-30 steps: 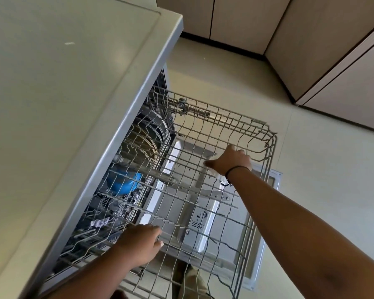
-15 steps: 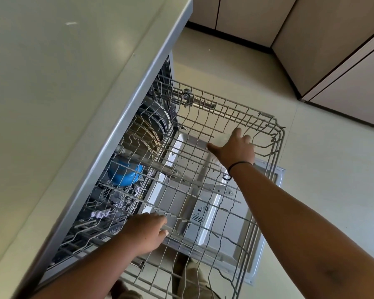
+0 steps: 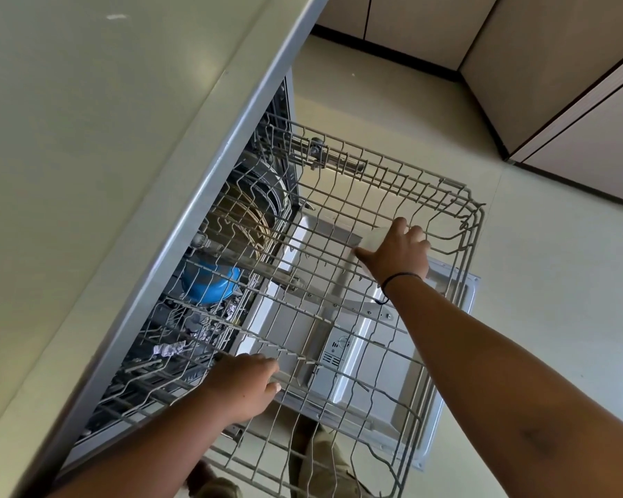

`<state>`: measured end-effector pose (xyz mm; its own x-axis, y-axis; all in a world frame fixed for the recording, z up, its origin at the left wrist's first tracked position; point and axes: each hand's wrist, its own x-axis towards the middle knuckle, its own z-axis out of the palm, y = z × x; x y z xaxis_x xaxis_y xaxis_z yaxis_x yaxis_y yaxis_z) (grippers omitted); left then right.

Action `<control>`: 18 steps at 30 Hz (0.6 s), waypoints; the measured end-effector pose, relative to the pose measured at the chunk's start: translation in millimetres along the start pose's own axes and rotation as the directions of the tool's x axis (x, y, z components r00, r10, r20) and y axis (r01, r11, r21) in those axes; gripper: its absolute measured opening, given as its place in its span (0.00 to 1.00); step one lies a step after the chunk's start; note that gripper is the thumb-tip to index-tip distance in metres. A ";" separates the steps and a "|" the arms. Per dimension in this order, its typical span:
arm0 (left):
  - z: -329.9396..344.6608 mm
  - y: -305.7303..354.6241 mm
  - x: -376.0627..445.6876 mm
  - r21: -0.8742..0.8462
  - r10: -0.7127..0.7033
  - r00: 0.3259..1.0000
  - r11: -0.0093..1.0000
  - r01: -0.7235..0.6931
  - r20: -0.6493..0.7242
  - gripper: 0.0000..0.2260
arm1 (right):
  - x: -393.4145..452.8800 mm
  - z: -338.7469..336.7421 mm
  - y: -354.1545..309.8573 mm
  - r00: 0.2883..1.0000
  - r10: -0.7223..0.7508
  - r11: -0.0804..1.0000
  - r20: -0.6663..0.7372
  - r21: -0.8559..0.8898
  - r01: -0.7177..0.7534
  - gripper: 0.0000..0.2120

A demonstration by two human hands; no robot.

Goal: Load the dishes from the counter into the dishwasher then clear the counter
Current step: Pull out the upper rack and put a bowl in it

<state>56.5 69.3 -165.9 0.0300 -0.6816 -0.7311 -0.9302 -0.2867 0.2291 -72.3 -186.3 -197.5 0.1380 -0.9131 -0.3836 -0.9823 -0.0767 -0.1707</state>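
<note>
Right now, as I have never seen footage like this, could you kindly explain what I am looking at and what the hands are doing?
There is no machine here: a person wears a camera on the head, looking down at their own arms. The upper rack of an open dishwasher is pulled out over the lowered door. The right hand holds a pale, whitish item inside the rack; I cannot tell what it is. The left hand rests on the rack's near side. Deeper inside sit a blue bowl and plates. The counter lies to the left.
</note>
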 end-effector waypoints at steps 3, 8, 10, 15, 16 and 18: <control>1.3 -2.0 5.4 0.000 0.003 1.000 1.000 -0.003 0.002 0.17 | 6.4 -1.8 -3.7 0.998 -0.045 0.999 -0.035 -0.014 0.045 0.37; 0.3 -1.6 17.0 0.011 0.009 1.000 1.000 -0.009 -0.007 0.16 | 9.5 -3.0 -7.1 0.997 -0.076 0.995 0.006 -0.062 0.076 0.33; 0.1 0.0 19.3 0.011 0.018 1.000 1.000 -0.018 -0.015 0.16 | 9.5 -1.9 -4.3 0.996 -0.089 0.994 0.004 -0.065 0.089 0.33; -2.5 6.2 12.3 -0.040 0.020 1.000 0.999 -0.020 -0.025 0.17 | 0.5 -0.4 12.1 0.993 -0.114 0.993 0.021 0.029 0.113 0.38; -2.7 7.5 9.4 -0.047 0.017 0.999 0.999 -0.019 -0.031 0.17 | -5.6 -0.1 16.9 0.993 -0.115 0.992 0.020 0.059 0.114 0.38; -4.7 10.4 1.4 -0.055 0.014 0.998 0.998 -0.018 -0.066 0.17 | -24.4 0.6 26.9 0.990 -0.137 0.988 0.013 0.071 0.136 0.38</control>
<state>48.6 62.2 -161.5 0.0409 -0.7286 -0.6837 -0.9089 -0.3113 0.2774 -102.0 -165.9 -193.3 0.2730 -0.8887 -0.3684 -0.9430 -0.1715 -0.2851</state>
